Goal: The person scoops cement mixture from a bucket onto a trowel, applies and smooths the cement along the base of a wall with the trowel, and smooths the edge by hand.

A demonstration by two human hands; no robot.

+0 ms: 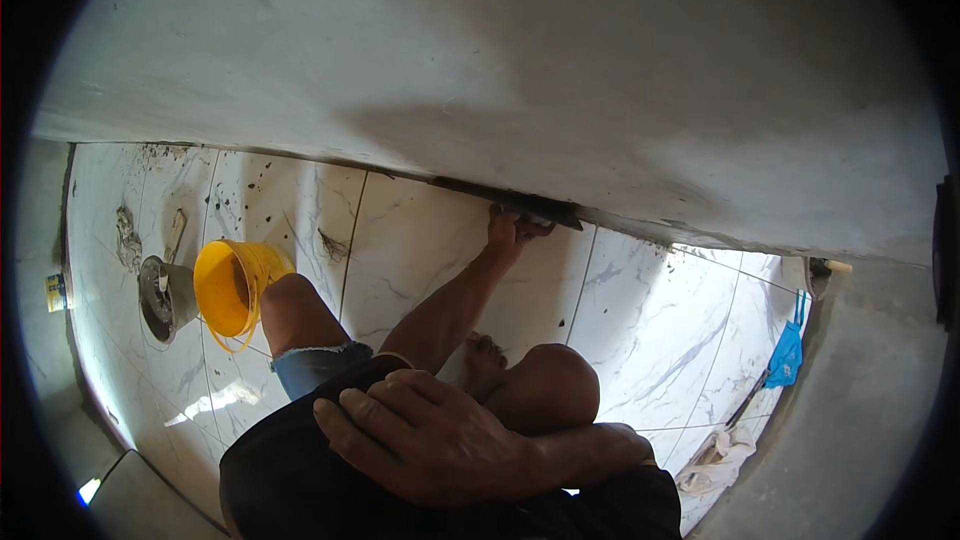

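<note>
My left hand (pixel 507 227) reaches forward to the foot of the grey plastered wall. It is closed on a plastering trowel (pixel 555 210), whose long dark blade lies along the joint where wall meets floor. The fingers partly hide the handle. My right hand (pixel 425 435) lies across the dark sleeve of my left arm, fingers spread and holding nothing. My bare knees are bent, and one bare foot (pixel 483 355) shows on the tiles behind the left forearm.
On the marbled tile floor (pixel 420 230) at left stand a yellow bucket (pixel 228 290) and a grey bucket (pixel 165 300). Mortar crumbs and a twiggy tuft (pixel 332 245) lie nearby. Along the right wall lie a blue piece of plastic or cloth (pixel 787 352) and a whitish bag (pixel 718 460).
</note>
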